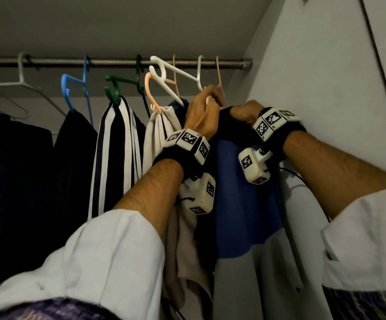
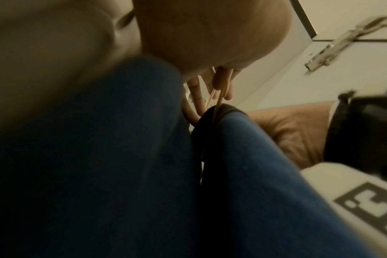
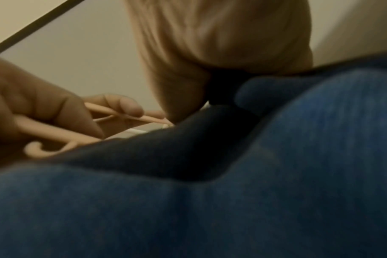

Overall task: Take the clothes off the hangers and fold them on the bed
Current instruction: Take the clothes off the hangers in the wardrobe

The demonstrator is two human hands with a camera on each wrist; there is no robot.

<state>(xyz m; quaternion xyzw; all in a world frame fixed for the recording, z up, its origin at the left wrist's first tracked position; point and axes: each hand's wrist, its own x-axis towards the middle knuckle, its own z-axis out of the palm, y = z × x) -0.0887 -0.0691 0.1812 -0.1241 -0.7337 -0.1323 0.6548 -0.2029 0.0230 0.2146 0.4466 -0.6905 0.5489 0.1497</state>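
Observation:
A blue shirt [image 1: 245, 199] with a black collar [image 1: 227, 112] hangs on a thin peach hanger [image 1: 218, 72] at the right end of the closet rod [image 1: 118, 63]. My left hand [image 1: 207, 105] grips that hanger just above the collar. In the left wrist view its fingers [image 2: 219, 83] curl round the hanger's thin bars. My right hand [image 1: 242, 114] clutches the black collar on the shirt's right shoulder. The right wrist view shows my left hand [image 3: 33, 108] on the peach hanger [image 3: 126, 115] over the collar [image 3: 166, 148] and blue cloth [image 3: 298, 157].
Along the rod hang a bare white hanger [image 1: 21, 75], a blue hanger [image 1: 85, 79] with a dark garment, a green hanger [image 1: 139, 72] with a striped garment [image 1: 115, 158], and a beige garment [image 1: 159, 135]. The closet side wall [image 1: 325, 88] is close to my right arm.

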